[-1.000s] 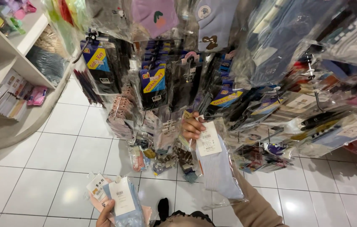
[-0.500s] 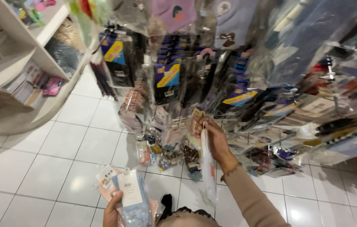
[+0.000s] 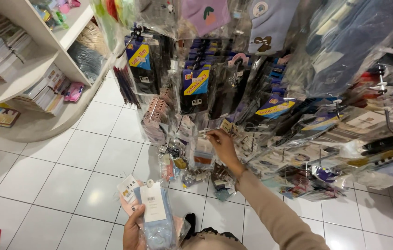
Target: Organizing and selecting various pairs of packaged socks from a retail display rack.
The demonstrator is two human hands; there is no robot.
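My right hand (image 3: 222, 144) reaches out to the hanging sock rack (image 3: 233, 92). Its fingertips pinch the top of a clear sock packet (image 3: 203, 156) that hangs among other packets at the rack's lower middle. My left hand (image 3: 133, 230) is low at the bottom edge. It grips a bundle of sock packets (image 3: 157, 218): a pale blue pair with a white card in front and a pink pair behind.
The rack is crowded with dark sock packets with yellow and blue labels (image 3: 195, 88) and plastic-wrapped goods to the right (image 3: 344, 129). A curved white shelf unit (image 3: 34, 69) with booklets stands at the left. The floor is of white tiles (image 3: 67, 171).
My right hand moved up and left from holding the pale sock packet out in the air to the rack, with the packet now among the hanging ones. The view shifted slightly left.
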